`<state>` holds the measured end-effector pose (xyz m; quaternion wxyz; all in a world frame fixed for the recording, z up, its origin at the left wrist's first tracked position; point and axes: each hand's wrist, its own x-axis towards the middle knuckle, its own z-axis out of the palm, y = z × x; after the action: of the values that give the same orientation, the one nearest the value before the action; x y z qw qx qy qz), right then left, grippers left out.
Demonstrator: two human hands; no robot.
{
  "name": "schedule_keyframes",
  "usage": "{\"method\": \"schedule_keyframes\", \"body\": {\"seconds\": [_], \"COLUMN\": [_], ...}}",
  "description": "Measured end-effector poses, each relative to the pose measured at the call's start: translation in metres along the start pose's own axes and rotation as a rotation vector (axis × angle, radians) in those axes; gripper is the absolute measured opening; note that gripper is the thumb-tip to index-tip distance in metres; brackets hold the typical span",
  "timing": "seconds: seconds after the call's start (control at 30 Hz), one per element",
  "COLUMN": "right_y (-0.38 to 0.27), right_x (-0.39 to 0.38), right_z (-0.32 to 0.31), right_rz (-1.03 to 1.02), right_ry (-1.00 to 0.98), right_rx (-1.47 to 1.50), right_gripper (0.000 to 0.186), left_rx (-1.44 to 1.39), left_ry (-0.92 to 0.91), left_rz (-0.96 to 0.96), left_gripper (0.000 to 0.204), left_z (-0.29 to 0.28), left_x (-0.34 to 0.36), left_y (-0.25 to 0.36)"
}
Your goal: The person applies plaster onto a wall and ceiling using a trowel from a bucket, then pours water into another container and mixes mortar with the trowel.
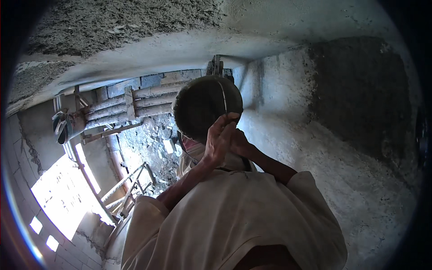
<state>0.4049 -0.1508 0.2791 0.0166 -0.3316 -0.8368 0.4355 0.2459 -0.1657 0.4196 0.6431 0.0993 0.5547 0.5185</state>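
A round dark bucket (195, 108) sits just beyond my hands, its mouth facing up and its inside in deep shadow. A thin pale handle (223, 95) runs across the mouth from the far rim toward my fingers. My left hand (217, 143) is closed in a pinch on that handle near the bucket's right side. Close against it is my right hand (240, 143), partly covered by the left one. Its fingers are mostly hidden, so I cannot tell whether it grips the handle too. What the bucket contains is too dark to make out.
Lashed poles (148, 100) form a scaffold rail at the left. Rubble (157, 135) lies on the floor far below, near a metal frame (130, 189). A bright opening (63, 193) breaks the left wall. A plastered wall (288, 90) with a dark patch stands right.
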Motion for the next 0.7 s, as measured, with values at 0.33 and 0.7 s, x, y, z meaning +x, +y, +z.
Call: {"method": "schedule_keyframes", "body": {"seconds": [0.33, 0.7], "right_y": [-0.033, -0.054], "right_x": [0.007, -0.025], "right_z": [-0.047, -0.107], "right_rz": [0.402, 0.428], "right_ry": [-0.08, -0.06], "right_rx": [-0.108, -0.144], "right_gripper": [0.041, 0.047], "left_rx": [-0.073, -0.267], "left_ry": [0.152, 0.195], "left_rz": [-0.03, 0.056], "left_gripper": [0.026, 0.028], "left_z": [-0.028, -0.057], "left_x": [-0.007, -0.002], "left_y": [0.018, 0.035]}}
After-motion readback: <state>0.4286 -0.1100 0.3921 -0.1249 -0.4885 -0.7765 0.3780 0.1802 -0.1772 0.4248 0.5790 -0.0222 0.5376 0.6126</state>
